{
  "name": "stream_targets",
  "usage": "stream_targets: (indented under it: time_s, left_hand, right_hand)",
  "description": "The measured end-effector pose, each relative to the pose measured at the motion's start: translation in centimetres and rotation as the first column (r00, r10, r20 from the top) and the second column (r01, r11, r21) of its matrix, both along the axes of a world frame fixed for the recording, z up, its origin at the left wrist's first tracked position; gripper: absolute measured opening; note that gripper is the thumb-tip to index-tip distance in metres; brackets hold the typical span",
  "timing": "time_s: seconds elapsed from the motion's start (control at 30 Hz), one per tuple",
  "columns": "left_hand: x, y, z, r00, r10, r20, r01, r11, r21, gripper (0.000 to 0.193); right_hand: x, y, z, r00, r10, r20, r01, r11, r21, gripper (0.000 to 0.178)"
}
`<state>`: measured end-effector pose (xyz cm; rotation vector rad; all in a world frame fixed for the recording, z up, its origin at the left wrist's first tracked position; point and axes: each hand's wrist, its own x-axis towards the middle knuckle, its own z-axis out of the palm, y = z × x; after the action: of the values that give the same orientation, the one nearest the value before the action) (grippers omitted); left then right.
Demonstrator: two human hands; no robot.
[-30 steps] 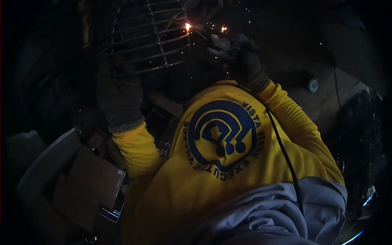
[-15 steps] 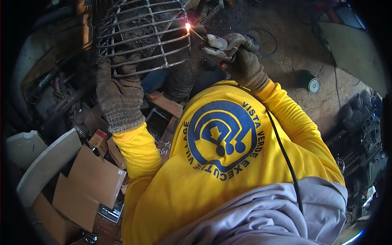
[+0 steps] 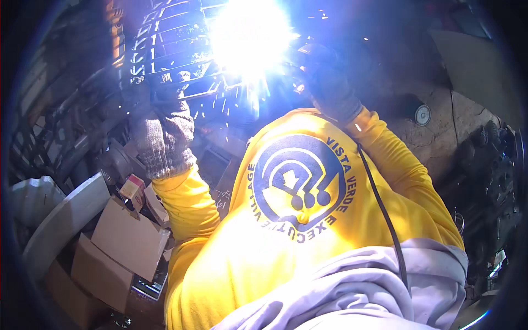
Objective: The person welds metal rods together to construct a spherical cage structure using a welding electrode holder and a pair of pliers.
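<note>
A metal-bar grille (image 3: 153, 41), curved like a basket, is at the top left of centre. My left hand (image 3: 164, 135), in a grey-brown knitted glove, is closed on its near lower edge. My right hand (image 3: 336, 91), also gloved, is closed round a welding electrode holder (image 3: 312, 59), which is now dim and partly lost in glare. A blinding blue-white arc (image 3: 252, 38) burns at the grille's right edge, with sparks falling below it. The glare hides the rod tip and the nearby bars.
Cardboard boxes (image 3: 129, 236) and a curved pale panel (image 3: 66, 225) lie at lower left. A round green canister (image 3: 422, 114) stands on the floor at right. Dark metal parts (image 3: 484, 187) crowd the far right, below a large sheet (image 3: 476, 71). A black cord (image 3: 388, 217) crosses my yellow shirt.
The small orange glow at the rod tip has become a brilliant arc throwing sparks. Both hands stay in nearly the same place, and the surroundings look darker.
</note>
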<state>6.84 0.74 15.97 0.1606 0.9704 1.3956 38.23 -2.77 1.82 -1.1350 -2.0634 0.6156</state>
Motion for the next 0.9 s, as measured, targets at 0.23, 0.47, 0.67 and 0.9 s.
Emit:
stream_targets:
  time_s: [0.23, 0.47, 0.67, 0.9]
  left_hand:
    - [0.1, 0.1, 0.1, 0.999, -0.040, -0.023, 0.041, 0.999, 0.025, 0.024]
    - [1.7, 0.6, 0.1, 1.000, -0.003, -0.007, 0.003, 0.999, 0.050, 0.027]
    - [1.5, 0.9, -0.4, 0.975, 0.111, -0.193, -0.131, 0.987, -0.095, 0.024]
    - [3.1, 1.2, 0.0, 0.926, 0.247, -0.285, -0.285, 0.953, -0.100, 0.025]
  right_hand:
    - [0.1, -1.5, -1.1, 0.933, -0.078, -0.350, -0.136, 0.827, -0.546, 0.044]
    - [1.3, -2.2, 0.4, 0.978, -0.163, -0.133, 0.112, 0.937, -0.332, 0.050]
    - [2.1, -3.0, 3.6, 0.954, -0.284, 0.102, 0.294, 0.798, -0.526, 0.055]
    - [4.8, 0.8, 5.0, 0.997, -0.075, 0.034, 0.082, 0.930, -0.359, 0.063]
